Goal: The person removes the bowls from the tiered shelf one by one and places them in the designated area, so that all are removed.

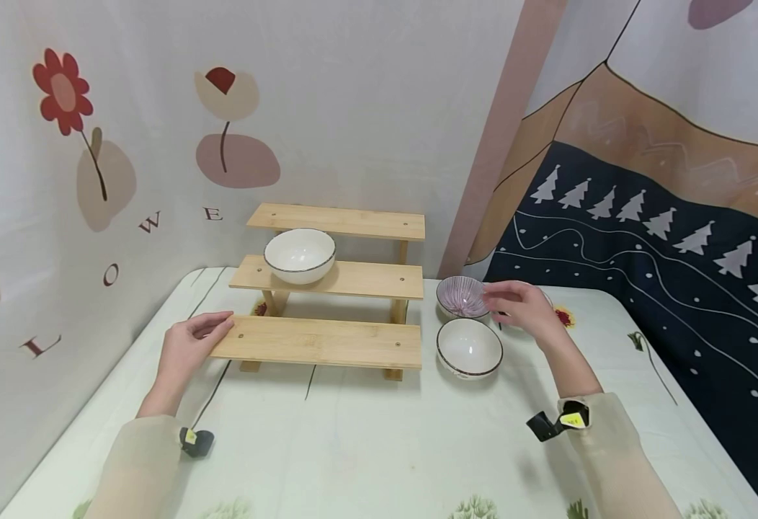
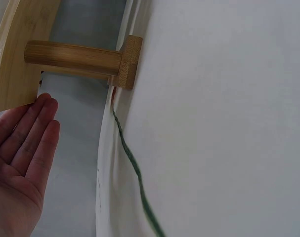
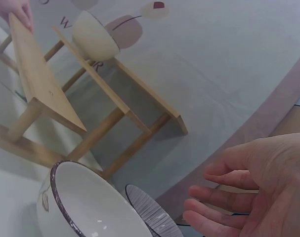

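A three-tier wooden shelf (image 1: 317,344) stands on the table. My left hand (image 1: 187,346) holds the left end of its lowest board; in the left wrist view, the fingers (image 2: 33,143) lie against the board's underside. On the middle board sits a white bowl (image 1: 300,256) with a dark rim. To the shelf's right are a purple-striped bowl (image 1: 460,297) and, nearer, another white dark-rimmed bowl (image 1: 470,348). My right hand (image 1: 522,306) hovers by the striped bowl, fingers loosely bent and holding nothing. Behind that hand, a further bowl (image 1: 547,297) is mostly hidden.
A pale tablecloth (image 1: 366,447) with printed plants covers the table. Behind it hangs a light curtain (image 1: 366,108) with flowers and letters. A dark cloth with printed trees (image 1: 625,252) hangs on the right.
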`<move>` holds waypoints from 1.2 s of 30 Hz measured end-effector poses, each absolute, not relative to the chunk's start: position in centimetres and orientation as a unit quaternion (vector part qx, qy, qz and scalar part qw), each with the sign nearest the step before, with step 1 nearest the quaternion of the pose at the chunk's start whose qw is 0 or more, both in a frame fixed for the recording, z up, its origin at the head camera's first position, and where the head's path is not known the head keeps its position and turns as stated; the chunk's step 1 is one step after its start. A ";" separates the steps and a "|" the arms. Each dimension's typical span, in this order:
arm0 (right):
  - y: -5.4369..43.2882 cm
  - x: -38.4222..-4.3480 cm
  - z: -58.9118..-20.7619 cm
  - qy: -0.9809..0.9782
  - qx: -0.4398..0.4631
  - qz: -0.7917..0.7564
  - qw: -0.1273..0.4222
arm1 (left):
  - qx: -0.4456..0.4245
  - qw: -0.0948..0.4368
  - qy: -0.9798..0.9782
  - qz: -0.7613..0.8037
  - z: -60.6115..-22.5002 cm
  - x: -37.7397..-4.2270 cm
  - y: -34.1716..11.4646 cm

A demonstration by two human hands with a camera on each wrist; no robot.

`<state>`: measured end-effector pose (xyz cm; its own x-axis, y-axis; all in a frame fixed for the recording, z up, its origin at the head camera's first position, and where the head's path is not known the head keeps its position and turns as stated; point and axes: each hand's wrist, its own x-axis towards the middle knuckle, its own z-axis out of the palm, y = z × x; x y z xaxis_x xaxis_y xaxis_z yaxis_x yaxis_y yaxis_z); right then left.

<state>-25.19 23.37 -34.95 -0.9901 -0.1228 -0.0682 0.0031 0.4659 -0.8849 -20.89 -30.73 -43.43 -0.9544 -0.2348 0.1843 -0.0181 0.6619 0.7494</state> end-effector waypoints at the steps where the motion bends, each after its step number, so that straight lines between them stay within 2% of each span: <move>1: 23.3 -25.2 -34.9 0.853 -0.037 -0.516 0.061 | 0.071 0.134 -0.902 -0.405 -43.4 -20.9 -30.7; 18: 21.1 -25.7 -33.4 0.855 -0.067 -0.511 0.060 | 0.076 0.139 -0.904 -0.398 -43.4 -20.9 -30.7; 36: 16.4 -26.6 -32.4 0.827 -0.100 -0.553 0.025 | 0.063 0.147 -0.903 -0.398 -43.5 -20.9 -30.9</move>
